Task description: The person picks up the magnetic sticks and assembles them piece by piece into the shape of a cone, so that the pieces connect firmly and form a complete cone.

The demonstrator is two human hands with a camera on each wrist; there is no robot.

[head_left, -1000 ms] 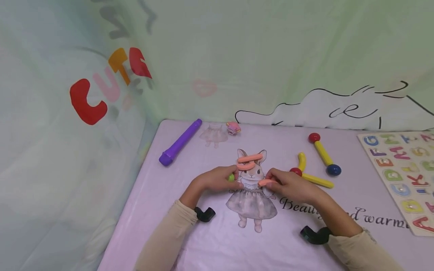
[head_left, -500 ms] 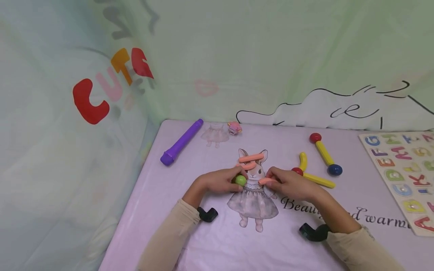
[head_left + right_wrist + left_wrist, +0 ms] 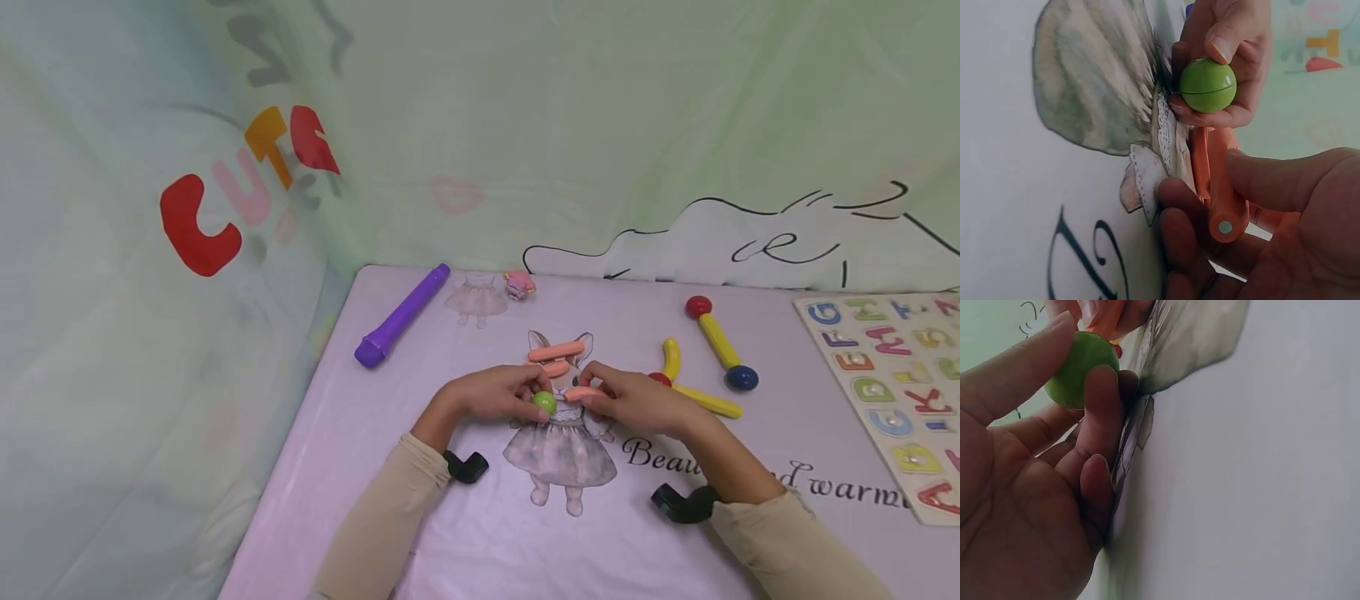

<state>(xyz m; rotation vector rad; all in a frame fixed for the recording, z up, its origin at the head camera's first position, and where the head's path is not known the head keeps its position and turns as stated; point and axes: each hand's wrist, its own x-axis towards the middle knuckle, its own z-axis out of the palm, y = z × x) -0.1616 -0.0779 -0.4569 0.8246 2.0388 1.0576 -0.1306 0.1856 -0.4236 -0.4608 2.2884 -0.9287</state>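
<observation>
The left hand (image 3: 498, 395) pinches a green ball (image 3: 544, 404) above the printed rabbit; in the left wrist view the ball (image 3: 1082, 372) sits between thumb and fingers. Close by on the right, the right hand (image 3: 637, 403) grips an orange stick (image 3: 581, 392), whose round end with a pale metallic dot shows on the stick (image 3: 1227, 206) in the right wrist view. Ball and stick are near each other; whether they touch I cannot tell. Two more orange pieces, one straight (image 3: 557, 351) and one curved (image 3: 552, 368), lie over the rabbit's ears and forehead.
A purple stick (image 3: 402, 317) lies at the back left, beside a small pink object (image 3: 519, 284). Right of the hands are joined yellow pieces (image 3: 707, 402) and a yellow bar (image 3: 718, 340) with red and blue balls. A letter board (image 3: 847, 333) lies at the right edge.
The left hand has moved right with the green ball, which now shows more plainly. The right hand has shifted slightly left with the orange stick, so the two are closer together.
</observation>
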